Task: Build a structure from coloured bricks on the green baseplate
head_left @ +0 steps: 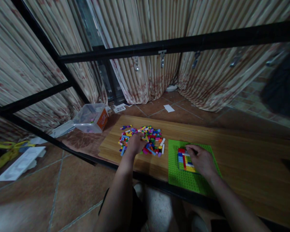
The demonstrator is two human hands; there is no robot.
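Note:
My left hand [136, 143] reaches into a loose pile of small coloured toy bricks [151, 130] on the wooden table. Its fingers are curled together among the bricks, and what they pinch is too small to make out. Over a green studded baseplate [177, 177] is my right hand [203, 158], fingers closed at the far edge of a brick build. That build [184, 162] is a low block of red, blue, yellow and white bricks, partly covered by the hand. Whether a brick sits between the right fingertips is hidden.
A clear plastic box [90, 124] with an orange label stands beyond the table's left end. The wooden table [244, 154] extends far right. A black metal bar [159, 48] with hanging clips crosses in front of striped curtains [145, 77]. White packaging [20, 163] lies on the tiled floor.

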